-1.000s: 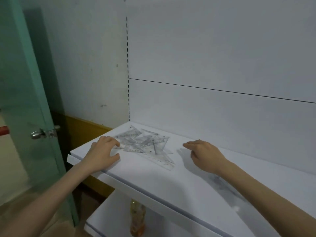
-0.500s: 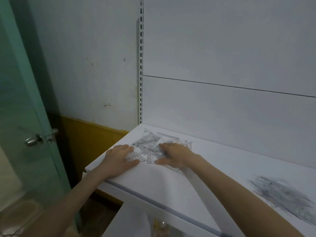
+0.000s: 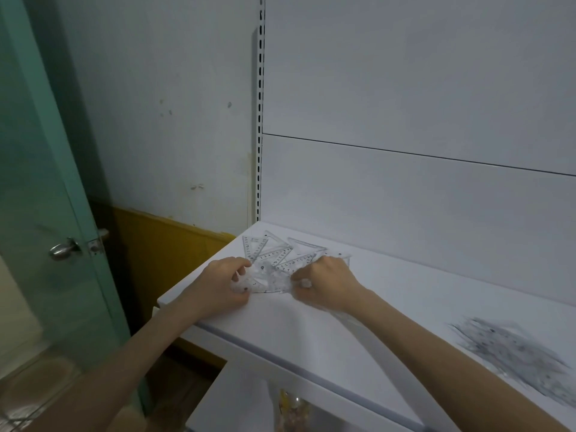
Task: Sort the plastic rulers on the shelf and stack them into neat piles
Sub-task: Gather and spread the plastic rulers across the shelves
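A loose heap of clear plastic rulers (image 3: 277, 258), mostly triangular set squares with printed scales, lies at the far left end of the white shelf (image 3: 311, 325). My left hand (image 3: 223, 283) is at the heap's left side, its fingers curled round the near edge of the rulers. My right hand (image 3: 327, 283) is at the heap's right side, fingers curled into the rulers and partly covering them. A second blurred heap of clear rulers (image 3: 514, 350) lies at the right end of the same shelf, away from both hands.
The shelf's white back panel (image 3: 405, 198) rises close behind the rulers, with a slotted upright (image 3: 259, 120) at its left. A green glass door (image 3: 46, 213) with a metal knob (image 3: 64, 249) stands left. A lower shelf (image 3: 249, 394) holds a bottle (image 3: 291, 410).
My right hand has moved left from the bare shelf onto the heap. Both hands have gone from lying flat to curling into the rulers. The view shifted closer and rightward.
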